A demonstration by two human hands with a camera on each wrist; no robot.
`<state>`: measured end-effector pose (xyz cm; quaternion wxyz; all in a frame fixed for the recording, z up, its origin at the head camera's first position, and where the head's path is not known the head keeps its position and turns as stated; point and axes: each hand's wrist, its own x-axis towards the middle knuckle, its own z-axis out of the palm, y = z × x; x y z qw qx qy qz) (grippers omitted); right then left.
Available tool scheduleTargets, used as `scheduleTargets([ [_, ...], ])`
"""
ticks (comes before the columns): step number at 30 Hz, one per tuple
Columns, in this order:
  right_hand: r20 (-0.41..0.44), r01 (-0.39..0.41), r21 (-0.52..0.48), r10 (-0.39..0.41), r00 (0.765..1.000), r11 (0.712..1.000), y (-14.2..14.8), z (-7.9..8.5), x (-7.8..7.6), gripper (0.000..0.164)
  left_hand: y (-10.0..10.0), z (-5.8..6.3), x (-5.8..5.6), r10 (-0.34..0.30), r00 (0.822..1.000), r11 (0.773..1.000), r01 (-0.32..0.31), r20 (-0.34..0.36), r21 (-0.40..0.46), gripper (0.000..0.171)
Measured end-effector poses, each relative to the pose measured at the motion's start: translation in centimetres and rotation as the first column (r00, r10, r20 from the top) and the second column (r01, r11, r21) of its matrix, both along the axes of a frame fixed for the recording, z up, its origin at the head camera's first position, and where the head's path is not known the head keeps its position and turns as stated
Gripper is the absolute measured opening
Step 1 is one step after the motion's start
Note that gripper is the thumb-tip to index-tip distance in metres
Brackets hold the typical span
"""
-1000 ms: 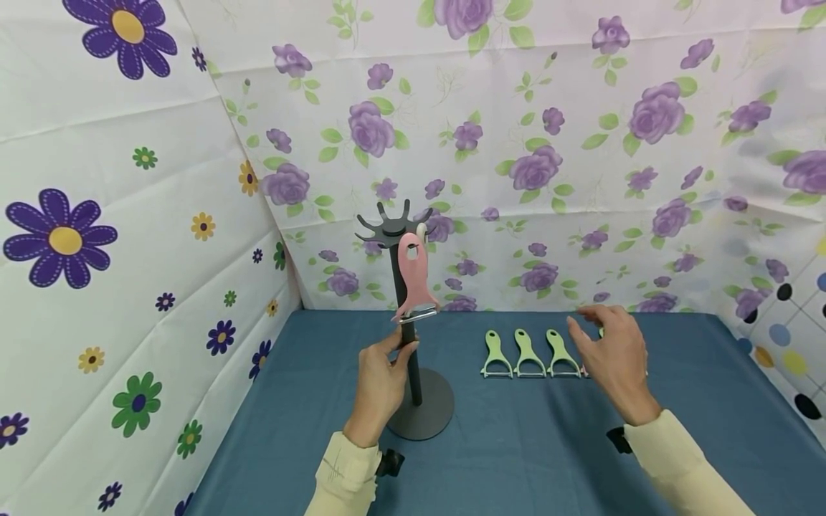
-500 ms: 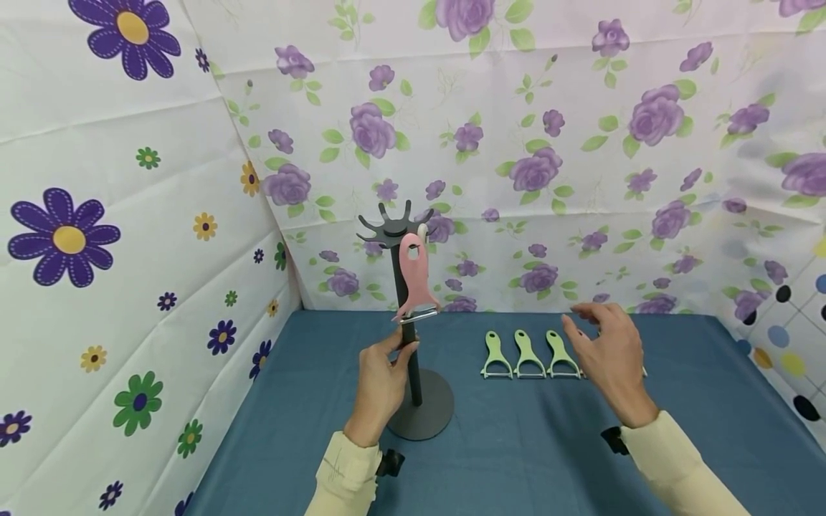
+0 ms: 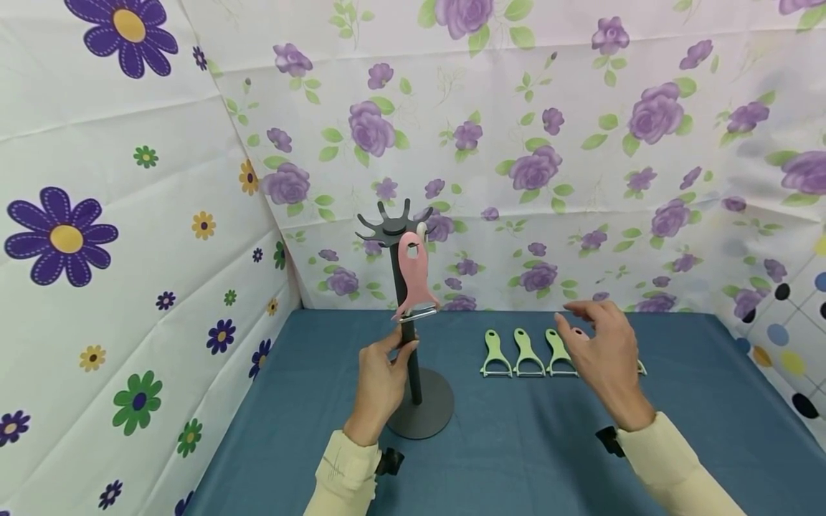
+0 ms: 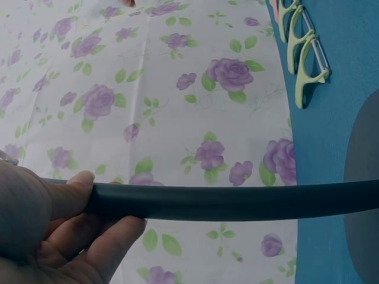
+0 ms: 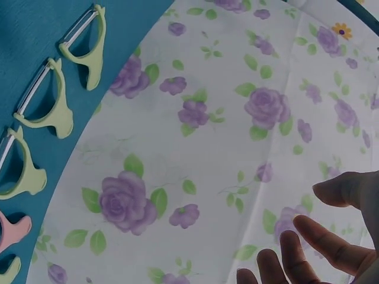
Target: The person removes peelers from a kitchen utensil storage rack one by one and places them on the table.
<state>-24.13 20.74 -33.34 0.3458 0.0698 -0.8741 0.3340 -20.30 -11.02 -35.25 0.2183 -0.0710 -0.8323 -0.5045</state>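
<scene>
My left hand (image 3: pixel 381 380) grips the post of a dark grey stand (image 3: pixel 415 383) between thumb and fingers. In the left wrist view the same post (image 4: pixel 237 202) runs sideways out of the hand. A pink peeler (image 3: pixel 415 272) hangs from one of the hooks at the stand's top, blade down, just above that hand. My right hand (image 3: pixel 606 358) hovers with relaxed, parted fingers and holds nothing. It partly covers a row of peelers, where a second pink peeler (image 5: pixel 15 231) lies beside a green peeler (image 5: pixel 32 177).
Further left in the row lie more green peelers (image 3: pixel 495 355) with handles toward the back. One green peeler (image 3: pixel 641 368) shows only its edge right of my right hand. The stand's round base (image 3: pixel 422 416) rests on the blue cloth (image 3: pixel 490 459). A floral sheet (image 3: pixel 490 143) closes off the back.
My right hand has drifted slightly left over the row, uncovering the pink peeler's handle end. The left hand and stand stay in place.
</scene>
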Motion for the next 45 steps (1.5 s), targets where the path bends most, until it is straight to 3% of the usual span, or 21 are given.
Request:
scheduleTargets([
  [34,-0.009,-0.069,-0.046,0.069,0.998,0.997,-3.1,2.2,0.9,0.023,0.0,0.0,0.1,0.001,1.0,1.0,-0.001,-0.013,-0.004,0.031],
  [45,-0.01,-0.08,-0.075,0.079,0.997,0.994,-3.7,2.2,1.0,0.023,0.0,-0.1,0.1,0.003,1.0,1.0,-0.003,-0.017,-0.005,0.033],
])
